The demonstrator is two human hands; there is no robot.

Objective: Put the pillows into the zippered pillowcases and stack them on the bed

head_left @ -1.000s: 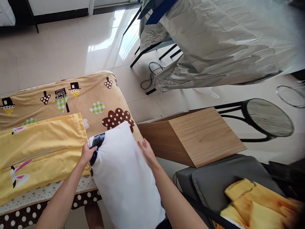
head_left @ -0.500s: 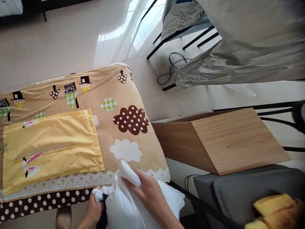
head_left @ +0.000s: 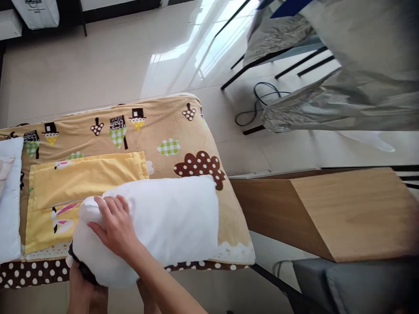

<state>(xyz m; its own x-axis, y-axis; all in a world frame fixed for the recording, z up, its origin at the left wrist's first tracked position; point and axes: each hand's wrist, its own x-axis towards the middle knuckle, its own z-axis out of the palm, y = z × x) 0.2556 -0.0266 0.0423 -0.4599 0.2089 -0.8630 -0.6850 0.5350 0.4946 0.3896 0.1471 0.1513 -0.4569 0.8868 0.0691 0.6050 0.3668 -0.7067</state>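
Observation:
A plump white pillow (head_left: 173, 218) lies slantwise across the bed, its left end bunched toward me. My right hand (head_left: 114, 222) is closed on the top of that end, fingers curled into the white fabric. Below it, my left hand (head_left: 80, 279) grips the lower left corner, most of its fingers hidden beneath the pillow. Something dark (head_left: 83, 266) shows between the left hand and the pillow; I cannot make out what it is. A flat yellow pillowcase (head_left: 88, 174) with rabbit prints and a long slit lies under the pillow's left end, partly covered.
The bed has a tan patterned blanket (head_left: 163, 113) with a brown dotted edge. Another white pillow (head_left: 11, 235) is at the far left. Right of the bed stand a wooden box-like panel (head_left: 356, 209) and a grey cushion (head_left: 360, 283). A cable (head_left: 248, 117) lies on the floor.
The white pillow has come up from the bed's near edge onto the blanket and over part of the pillowcase. Both hands have moved left with it, and the view has shifted left.

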